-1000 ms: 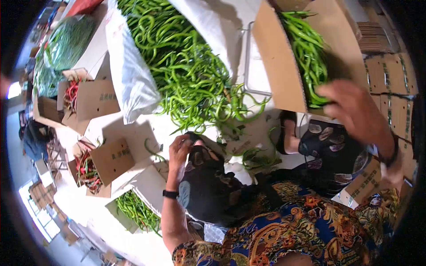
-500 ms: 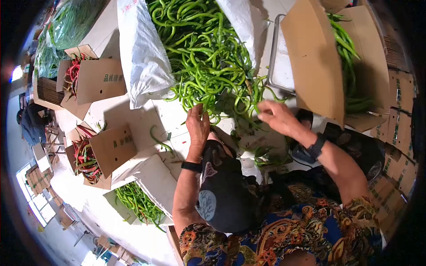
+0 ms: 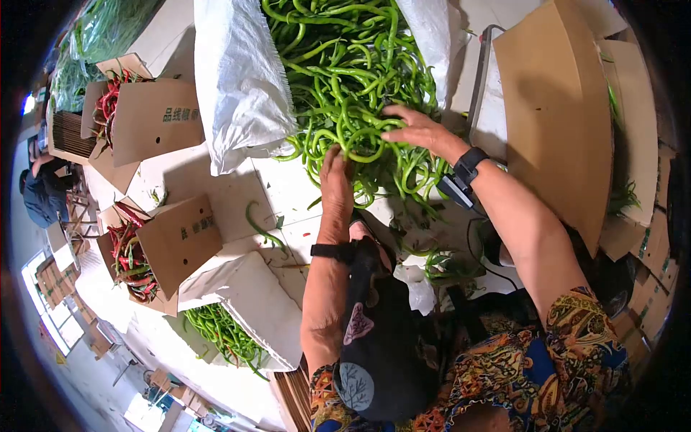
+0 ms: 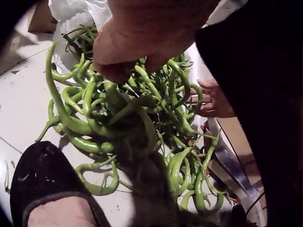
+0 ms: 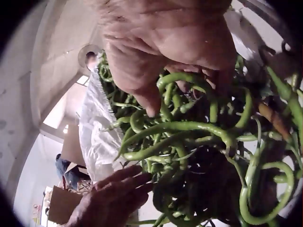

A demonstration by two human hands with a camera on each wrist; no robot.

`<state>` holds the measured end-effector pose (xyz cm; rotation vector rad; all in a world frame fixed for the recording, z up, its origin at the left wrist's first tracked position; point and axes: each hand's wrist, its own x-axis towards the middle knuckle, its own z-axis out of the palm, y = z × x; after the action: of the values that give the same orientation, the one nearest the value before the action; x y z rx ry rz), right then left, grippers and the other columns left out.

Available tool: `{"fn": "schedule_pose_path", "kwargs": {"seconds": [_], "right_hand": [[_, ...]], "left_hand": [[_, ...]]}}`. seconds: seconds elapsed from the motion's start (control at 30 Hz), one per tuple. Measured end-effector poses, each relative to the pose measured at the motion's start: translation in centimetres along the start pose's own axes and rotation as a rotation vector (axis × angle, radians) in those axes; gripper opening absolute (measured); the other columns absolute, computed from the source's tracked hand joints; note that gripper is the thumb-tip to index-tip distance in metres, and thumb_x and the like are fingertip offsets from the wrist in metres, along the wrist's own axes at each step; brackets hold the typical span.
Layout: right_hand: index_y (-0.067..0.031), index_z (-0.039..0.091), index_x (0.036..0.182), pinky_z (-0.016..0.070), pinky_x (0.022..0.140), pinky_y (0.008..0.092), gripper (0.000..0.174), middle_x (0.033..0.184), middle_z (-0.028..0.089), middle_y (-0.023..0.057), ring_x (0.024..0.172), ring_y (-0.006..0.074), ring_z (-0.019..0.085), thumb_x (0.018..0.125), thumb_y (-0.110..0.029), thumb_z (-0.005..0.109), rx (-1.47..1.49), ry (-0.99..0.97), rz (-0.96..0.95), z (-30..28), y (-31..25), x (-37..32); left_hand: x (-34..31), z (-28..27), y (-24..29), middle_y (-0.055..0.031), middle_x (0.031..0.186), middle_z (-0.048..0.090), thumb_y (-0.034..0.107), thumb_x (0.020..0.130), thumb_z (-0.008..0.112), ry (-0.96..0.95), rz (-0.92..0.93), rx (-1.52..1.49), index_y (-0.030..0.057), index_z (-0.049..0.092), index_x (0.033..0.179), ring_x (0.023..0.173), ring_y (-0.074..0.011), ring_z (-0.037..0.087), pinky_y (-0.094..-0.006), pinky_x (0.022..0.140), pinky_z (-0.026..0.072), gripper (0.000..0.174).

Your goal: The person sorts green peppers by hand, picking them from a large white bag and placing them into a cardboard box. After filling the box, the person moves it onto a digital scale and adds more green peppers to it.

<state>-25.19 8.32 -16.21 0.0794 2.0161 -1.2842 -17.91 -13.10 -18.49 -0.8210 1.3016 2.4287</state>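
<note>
A heap of long curly green peppers [image 3: 360, 79] spills from the mouth of a white woven sack [image 3: 241, 79]. At the near edge of the heap my left hand [image 3: 335, 186] touches the peppers, its fingers extended in the right wrist view, where the left hand [image 5: 113, 196] shows low down. My right hand [image 3: 421, 133] reaches over the heap from the right, thumb and fingers apart among the peppers. In the right wrist view, looped peppers lie just under that right hand [image 5: 170, 47]. The left wrist view shows my left hand [image 4: 147, 38] above the peppers, its fingertips partly hidden.
A tall open carton [image 3: 547, 108] stands at the right, beside a metal-rimmed scale [image 3: 489, 93]. Cartons of red peppers [image 3: 111, 97] and a white box of green peppers [image 3: 223, 331] stand left. One loose pepper [image 3: 263, 230] lies on the floor near my foot [image 4: 61, 213].
My right hand has moved left from the tall carton to the pepper heap. My left hand has moved from my knee forward to the heap's near edge. The head view has shifted.
</note>
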Motion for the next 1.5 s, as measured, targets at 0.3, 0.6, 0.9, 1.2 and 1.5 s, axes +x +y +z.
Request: {"fn": "schedule_pose_path", "kwargs": {"seconds": [0.3, 0.6, 0.9, 1.2, 1.5], "right_hand": [[-0.006, 0.031, 0.141, 0.0503, 0.08, 0.0331, 0.07, 0.122, 0.053, 0.0122, 0.1, 0.0199, 0.058, 0.082, -0.024, 0.067, 0.474, -0.051, 0.123, 2.3, -2.7, -2.6], [0.0024, 0.049, 0.119, 0.0564, 0.066, 0.0278, 0.037, 0.11, 0.059, 0.0113, 0.076, 0.019, 0.063, 0.083, -0.007, 0.051, 0.512, 0.005, 0.069, 4.4, -0.9, -3.1], [0.0005, 0.031, 0.135, 0.0528, 0.061, 0.0309, 0.054, 0.099, 0.06, 0.0138, 0.066, 0.0173, 0.063, 0.088, -0.009, 0.057, 0.078, -0.045, -0.075, 4.8, -6.5, -9.7], [0.0066, 0.013, 0.14, 0.0483, 0.059, 0.0482, 0.072, 0.072, 0.058, 0.0271, 0.066, 0.0458, 0.06, 0.083, -0.004, 0.055, -0.127, 0.287, -0.313, 6.7, -6.1, -14.0], [0.0044, 0.015, 0.144, 0.0501, 0.078, 0.0458, 0.069, 0.116, 0.053, 0.034, 0.095, 0.0461, 0.059, 0.085, 0.0, 0.052, 0.069, 0.273, -0.656, 4.9, -13.6, -18.9]], "left_hand": [[-0.6, 3.2, -0.6, -0.01, 0.115, 0.059, 0.028, 0.082, 0.073, -0.112, 0.252, 0.234, -0.001, 0.045, 0.129, 0.103, -0.0179, 0.057, -0.0295, 0.09, 0.0445, 0.062], [0.3, 2.8, -1.5, -0.0051, 0.098, 0.063, 0.035, 0.083, 0.073, -0.163, 0.1, 0.566, 0.0007, 0.055, 0.116, 0.086, -0.0141, 0.058, -0.0271, 0.077, 0.0476, 0.051], [-4.7, 6.3, 4.9, -0.0093, 0.089, 0.062, 0.024, 0.085, 0.067, -0.156, 0.299, 0.582, -0.0016, 0.063, 0.096, 0.077, -0.0177, 0.059, -0.0324, 0.068, 0.0483, 0.029], [-7.2, 7.3, 3.4, -0.0071, 0.085, 0.064, 0.024, 0.088, 0.062, -0.17, 0.183, 0.539, -0.0035, 0.063, 0.101, 0.076, -0.0136, 0.057, -0.0308, 0.067, 0.0481, 0.03], [-13.1, 10.6, 11.7, -0.0072, 0.099, 0.062, 0.014, 0.091, 0.058, -0.098, 0.012, 0.218, 0.0003, 0.055, 0.113, 0.087, -0.0144, 0.06, -0.0277, 0.074, 0.0495, 0.027]]}}
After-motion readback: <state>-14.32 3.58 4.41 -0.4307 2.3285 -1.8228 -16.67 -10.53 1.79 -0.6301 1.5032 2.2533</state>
